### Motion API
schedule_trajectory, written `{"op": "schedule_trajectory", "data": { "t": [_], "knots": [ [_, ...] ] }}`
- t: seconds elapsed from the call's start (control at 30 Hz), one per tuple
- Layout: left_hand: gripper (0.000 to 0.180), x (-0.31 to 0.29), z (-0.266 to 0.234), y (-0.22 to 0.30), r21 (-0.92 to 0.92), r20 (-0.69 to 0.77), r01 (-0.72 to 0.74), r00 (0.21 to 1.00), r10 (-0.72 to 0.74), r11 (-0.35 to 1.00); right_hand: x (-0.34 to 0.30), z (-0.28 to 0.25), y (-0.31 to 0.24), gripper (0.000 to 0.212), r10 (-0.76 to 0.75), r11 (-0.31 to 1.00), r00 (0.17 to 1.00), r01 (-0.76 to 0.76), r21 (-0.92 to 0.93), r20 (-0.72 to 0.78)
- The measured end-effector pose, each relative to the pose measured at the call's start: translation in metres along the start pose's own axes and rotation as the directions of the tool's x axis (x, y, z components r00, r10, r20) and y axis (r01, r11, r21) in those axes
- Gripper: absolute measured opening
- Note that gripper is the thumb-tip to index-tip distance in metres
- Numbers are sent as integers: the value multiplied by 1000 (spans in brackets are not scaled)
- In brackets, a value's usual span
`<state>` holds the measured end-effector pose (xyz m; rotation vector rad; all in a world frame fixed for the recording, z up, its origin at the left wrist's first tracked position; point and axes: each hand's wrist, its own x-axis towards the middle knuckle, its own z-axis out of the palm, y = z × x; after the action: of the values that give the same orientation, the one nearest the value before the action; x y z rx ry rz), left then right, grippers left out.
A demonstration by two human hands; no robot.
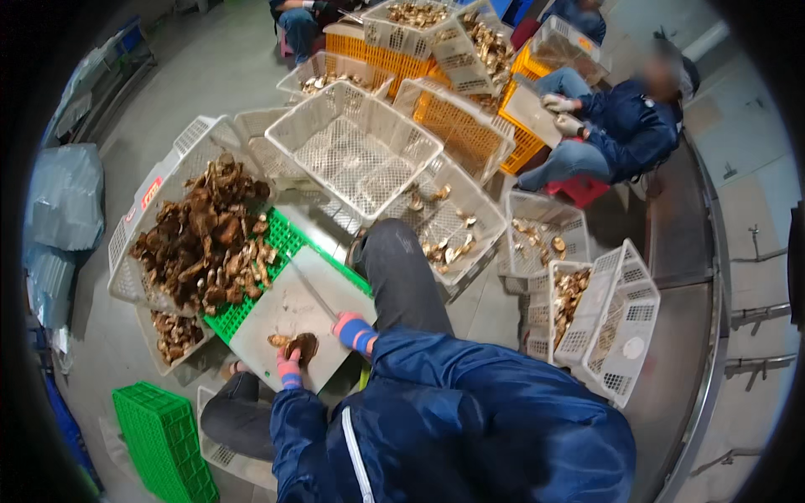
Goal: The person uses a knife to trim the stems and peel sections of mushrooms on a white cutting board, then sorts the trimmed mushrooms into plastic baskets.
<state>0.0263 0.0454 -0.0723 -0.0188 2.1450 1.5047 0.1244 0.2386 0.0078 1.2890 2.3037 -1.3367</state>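
Note:
My left hand, in a pink and blue glove, is closed on a dark brown mushroom low over a white cutting board. Beside that mushroom is a small pale piece, perhaps its stem; whether they are joined I cannot tell. A long knife is gripped in my right hand, at the board's right edge. Its blade slants up and left across the board, apart from the mushroom. Under the board lies a green plastic crate. A heap of brown mushrooms spills from a tilted white crate onto the green crate.
Past my knees stand an upper white crate and another holding cut mushrooms. More white crates stand at right. A green crate is at lower left. A gloved co-worker sits at upper right near orange crates.

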Motion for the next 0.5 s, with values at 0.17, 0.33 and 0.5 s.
{"op": "schedule_trajectory", "data": {
  "t": [0.17,0.33,0.5],
  "knots": [
    [48,-3,-14,-4,16,19,37,999,-37,999,-8,3,-11,35,7,1000,998,-7,11,55],
    [50,5,-11,-12,83,-12,53,999,-52,995,-13,-12,-15,39,-41,999,999,41,-2,19],
    [48,7,-16,-18,-23,-1,151,989,-151,988,-46,-76,-46,22,-84,689,944,-177,703,320]
  ]
}}
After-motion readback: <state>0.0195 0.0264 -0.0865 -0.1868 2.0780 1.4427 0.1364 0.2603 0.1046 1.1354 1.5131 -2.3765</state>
